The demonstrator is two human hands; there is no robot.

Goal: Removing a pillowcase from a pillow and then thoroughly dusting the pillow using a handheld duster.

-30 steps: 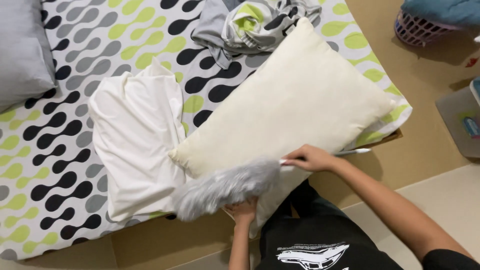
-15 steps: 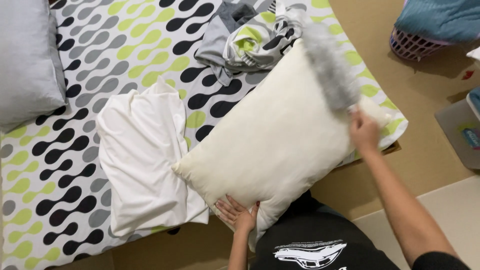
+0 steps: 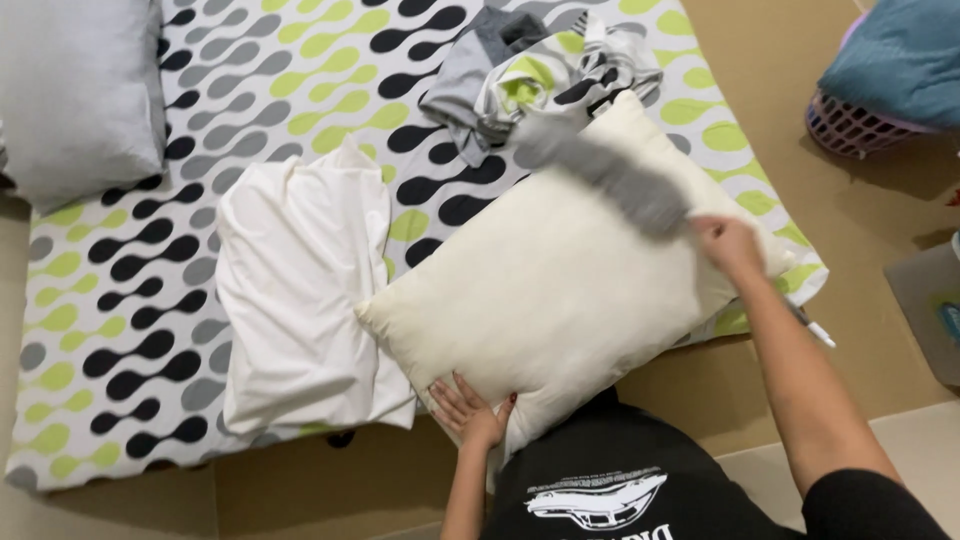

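Note:
A cream pillow [image 3: 560,290] lies tilted across the near right of a mattress with a black, grey and green patterned sheet [image 3: 120,290]. My left hand [image 3: 468,408] rests flat on the pillow's near edge, fingers spread. My right hand [image 3: 727,243] grips the handle of a grey fluffy duster [image 3: 600,175], whose blurred head lies across the pillow's far right part. A folded white cloth [image 3: 300,290] lies beside the pillow on its left.
A grey pillow [image 3: 80,95] lies at the far left. Crumpled patterned bedding [image 3: 530,70] is heaped beyond the cream pillow. A pink basket under teal fabric [image 3: 880,90] stands on the tan floor at right. A grey mat [image 3: 925,310] is at the right edge.
My right hand has swept the duster from the pillow's near edge up its right side and now leftward over the far part. My left hand stays pressed on the near edge.

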